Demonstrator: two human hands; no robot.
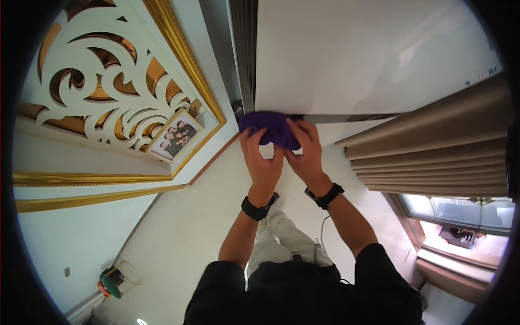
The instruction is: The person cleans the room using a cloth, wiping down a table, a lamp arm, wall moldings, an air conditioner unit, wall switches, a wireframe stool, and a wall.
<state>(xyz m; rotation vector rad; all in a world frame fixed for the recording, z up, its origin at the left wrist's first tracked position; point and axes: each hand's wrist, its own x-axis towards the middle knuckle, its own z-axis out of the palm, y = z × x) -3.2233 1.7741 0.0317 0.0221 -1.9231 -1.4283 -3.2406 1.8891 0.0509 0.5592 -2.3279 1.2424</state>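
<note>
A folded purple cloth (266,126) is gripped in both hands, out in front of me. My left hand (263,152) has its fingers on the cloth's near left part, thumb toward the middle. On the right side, my right hand (304,146) pinches the cloth between thumb and fingers. Directly beyond the cloth stands a large glossy white panel (345,57), with a dark ribbed strip (243,53) along its left side. The cloth overlaps the panel's lower left corner in view; whether they touch I cannot tell. Black bands circle both wrists.
At left, a framed group photo (175,136) leans in a gold-trimmed niche (199,77) with a cut-out scroll panel (101,81). Brown curtains (426,150) hang at right beside a window (463,211). A green and orange object (110,286) sits by the lower left wall.
</note>
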